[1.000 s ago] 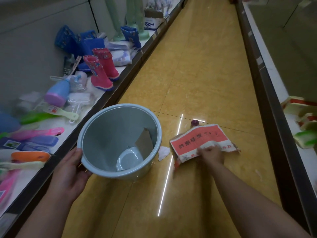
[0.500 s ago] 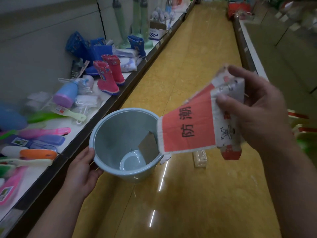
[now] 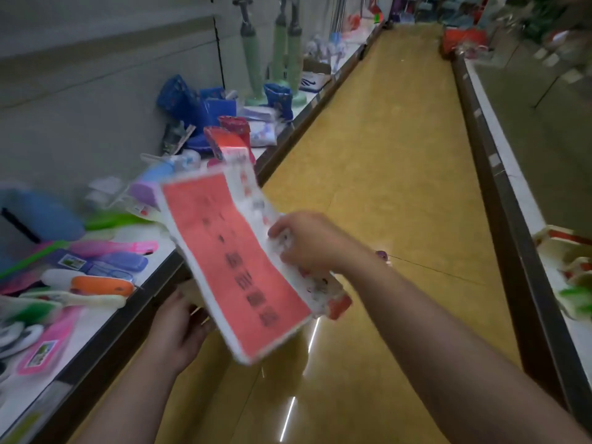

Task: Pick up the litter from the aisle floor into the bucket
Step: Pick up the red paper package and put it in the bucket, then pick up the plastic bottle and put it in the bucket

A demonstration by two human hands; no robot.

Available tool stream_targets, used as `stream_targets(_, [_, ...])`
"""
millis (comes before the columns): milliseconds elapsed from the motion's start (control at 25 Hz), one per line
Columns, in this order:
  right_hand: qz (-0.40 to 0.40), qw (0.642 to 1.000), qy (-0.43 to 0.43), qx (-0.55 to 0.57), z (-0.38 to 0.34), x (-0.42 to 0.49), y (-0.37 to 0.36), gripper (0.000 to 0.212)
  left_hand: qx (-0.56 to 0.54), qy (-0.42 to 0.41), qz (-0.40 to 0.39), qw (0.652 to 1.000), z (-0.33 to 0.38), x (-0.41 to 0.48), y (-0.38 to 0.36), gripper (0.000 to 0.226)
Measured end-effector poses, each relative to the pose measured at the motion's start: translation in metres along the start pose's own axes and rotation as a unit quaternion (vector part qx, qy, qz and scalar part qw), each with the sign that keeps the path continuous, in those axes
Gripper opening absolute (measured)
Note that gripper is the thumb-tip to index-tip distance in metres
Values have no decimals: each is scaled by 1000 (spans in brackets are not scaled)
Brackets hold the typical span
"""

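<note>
The right hand [image 3: 307, 243] grips a red-and-white flattened carton [image 3: 238, 267] by its edge, held aloft. The left hand [image 3: 176, 328] reaches under it; its grip is hidden, as is the bucket. A small purple scrap [image 3: 382, 254] remains on the floor [image 3: 384, 174], so the task looks partway done.

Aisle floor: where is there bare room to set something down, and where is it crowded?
The yellow floor lies bare between the left shelf edge and the right shelf edge, ahead of the right hand holding the red-and-white carton; only a small purple item lies there. The left shelf is crowded with goods. The left hand sits low by that shelf.
</note>
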State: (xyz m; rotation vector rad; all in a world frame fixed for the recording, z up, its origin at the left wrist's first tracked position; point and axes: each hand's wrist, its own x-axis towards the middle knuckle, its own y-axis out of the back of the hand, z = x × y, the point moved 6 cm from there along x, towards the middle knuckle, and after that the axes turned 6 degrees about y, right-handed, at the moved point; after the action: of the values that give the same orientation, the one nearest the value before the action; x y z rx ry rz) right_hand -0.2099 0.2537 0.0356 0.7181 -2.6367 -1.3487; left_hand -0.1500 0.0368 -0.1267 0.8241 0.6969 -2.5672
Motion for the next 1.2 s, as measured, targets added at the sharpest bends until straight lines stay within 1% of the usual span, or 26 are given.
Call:
stream_targets(40, [-67, 992, -20, -103, 23, 22, -29, 47, -18, 3, -27, 999, 0, -2, -2, 19])
stream_targets(80, [-114, 980, -34, -158, 41, 37, -55, 49, -28, 13, -36, 999, -1, -4, -4, 18])
stream_targets(160, [-150, 960, -52, -230, 68, 61, -95, 44, -43, 22, -43, 998, -1, -9, -5, 19])
stream_targets(200, [-158, 954, -56, -249, 73, 71, -108, 41, -23, 14, -52, 998, 0, -11, -9, 19])
stream_targets(240, [-190, 937, -67, -285, 80, 79, -120, 40, 11, 3, -52, 999, -2, -8, -9, 19])
stream_targets(280, [-225, 925, -75, -295, 86, 80, -132, 42, 34, -7, -49, 998, -1, -8, -9, 20])
stream_targets(320, [-263, 917, -94, -286, 92, 80, -142, 52, 43, -19, -39, 998, 0, -5, -8, 23])
stream_targets(360, [-305, 906, -83, -281, 91, 78, -146, 63, 41, -21, -28, 999, 1, -2, -6, 28])
stream_targets(400, [-302, 919, -51, -248, 85, 73, -137, 65, 35, -15, -17, 999, -1, 4, -3, 32])
stream_targets(440, [-222, 955, -9, -197, 85, 76, -121, 56, 31, -14, -10, 999, 0, 4, 0, 33])
stream_targets(480, [-87, 987, 7, -137, 88, 73, -90, 42, 27, -19, -8, 999, 1, 5, 3, 33])
stream_targets(520, [85, 992, 16, -95, 103, 64, -51, 30, 31, -21, -12, 999, 2, 3, 0, 33])
stream_targets(560, [256, 965, -6, -55, 131, 44, -13, 23, 36, -28, -15, 999, 2, 4, 0, 32])
stream_targets(600, [354, 931, -69, -46, 180, 15, 8, 23, 40, -31, -15, 999, 0, 4, -1, 32])
stream_targets(640, [354, 920, -160, -47, 237, -6, 7, 29, 37, -36, -15, 999, 0, 3, -4, 31])
stream_targets(680, [281, 919, -273, -49, 290, -28, -7, 41, 32, -40, -16, 999, 1, 1, -6, 30])
stream_targets(720, [160, 914, -370, -54, 337, -48, -38, 52, 28, -44, -13, 999, 2, 1, -5, 29])
stream_targets(760, [59, 906, -415, -53, 369, -63, -69, 59, 26, -46, -10, 999, 2, 1, -5, 28])
stream_targets(800, [6, 904, -425, -44, 385, -73, -93, 63, 27, -49, -6, 998, 1, 2, -5, 27])
stream_targets(840, [5, 913, -406, -27, 387, -76, -106, 64, 30, -50, -6, 998, 1, 2, -6, 26])
stream_targets(920, [60, 931, -360, -1, 380, -72, -111, 71, 36, -56, -5, 998, 1, 4, -4, 24])
stream_targets(960, [71, 931, -359, 11, 374, -71, -108, 78, 36, -58, -2, 998, 1, 4, -4, 24])
stream_targets(1040, [91, 915, -391, 45, 370, -71, -106, 88, 34, -57, 0, 998, 1, 3, -4, 25])
stream_targets(1080, [114, 903, -407, 74, 372, -72, -104, 87, 34, -57, -7, 998, 0, 2, -6, 26])
stream_targets(1120, [137, 888, -423, 116, 371, -76, -101, 85, 33, -57, -12, 998, 0, 2, -7, 29])
stream_targets(1200, [183, 862, -418, 220, 364, -80, -91, 84, 32, -60, -22, 997, 0, 2, -9, 32])
